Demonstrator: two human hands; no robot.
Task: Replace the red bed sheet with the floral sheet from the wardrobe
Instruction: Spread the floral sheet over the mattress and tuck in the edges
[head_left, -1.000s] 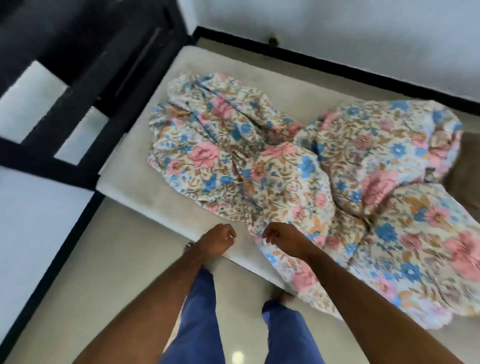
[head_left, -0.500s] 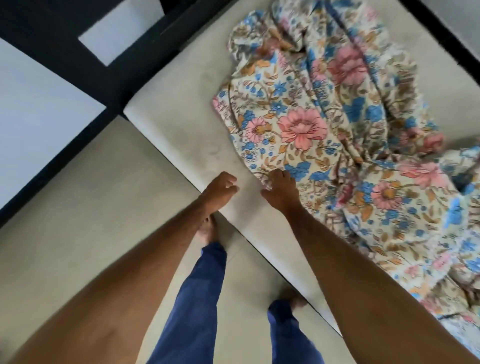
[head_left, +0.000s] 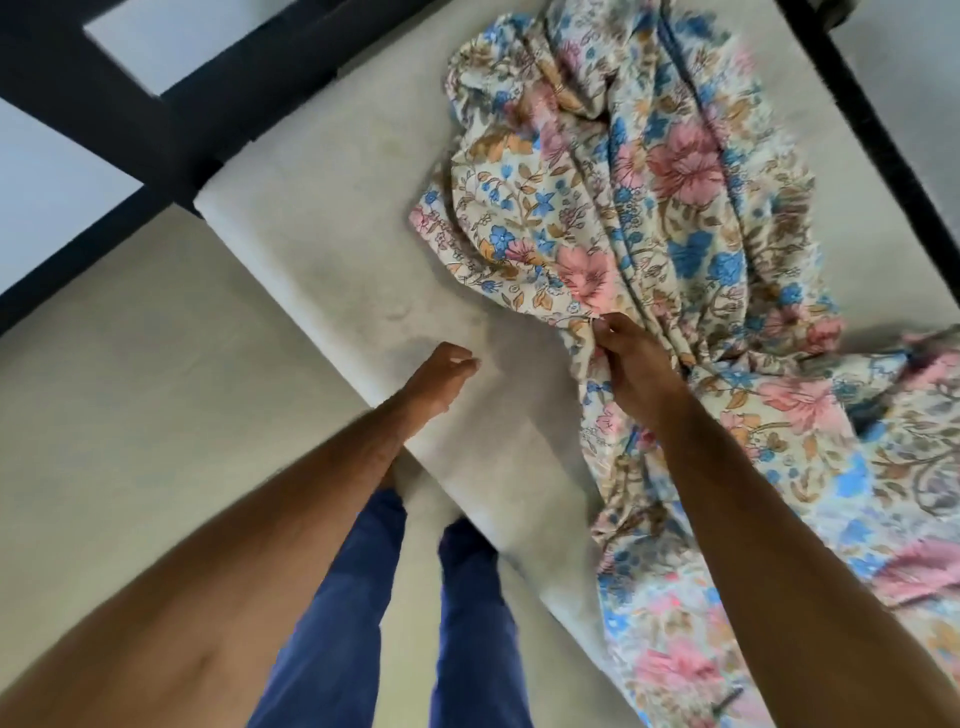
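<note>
The right hand (head_left: 631, 364), which a moment ago rested on the floral sheet (head_left: 639, 208), now pinches a gathered fold, ready to spread it. The left hand (head_left: 441, 376) hovers loosely curled, grasping nothing, over the bare mattress (head_left: 332, 249). The sheet lies bunched there.

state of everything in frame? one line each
floral sheet: bunched on the bed, not spread, one part hanging over the near edge
mattress: bare, left part uncovered
right hand: grip on a fold of the sheet
left hand: loose, holding nothing, over the mattress edge
</note>
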